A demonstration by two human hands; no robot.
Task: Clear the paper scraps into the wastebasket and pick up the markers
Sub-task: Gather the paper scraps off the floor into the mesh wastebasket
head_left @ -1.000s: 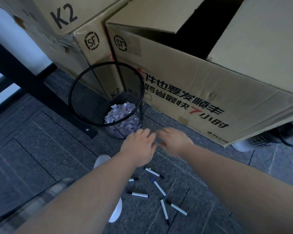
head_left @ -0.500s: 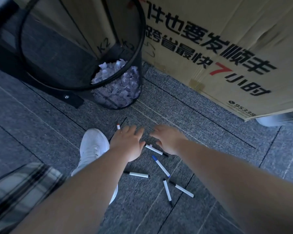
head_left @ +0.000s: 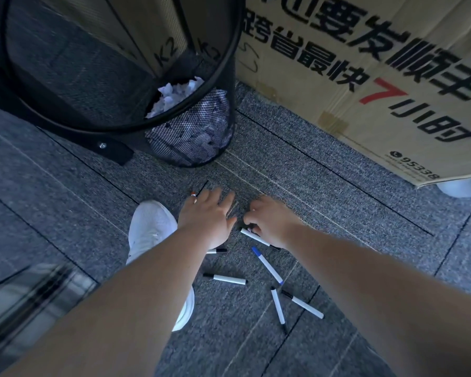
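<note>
1. Paper scraps [head_left: 180, 95] now all in wastebasket [head_left: 223, 77]; both hands dropped from rim to floor [head_left: 324, 186]
2. Right hand [head_left: 272, 223] fingers pinching white marker [head_left: 252, 235]
3. Left hand [head_left: 208, 216] fingers spread flat, holding nothing
4. Remaining markers [head_left: 268, 265] scattered on floor, pickup starting

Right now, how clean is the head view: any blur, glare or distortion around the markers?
Head view: dim, no glare; motion blur smears the cardboard box print and the wastebasket rim; wide-angle stretch swells both forearms; the markers near the right hand and left hand stay fairly sharp.
</note>
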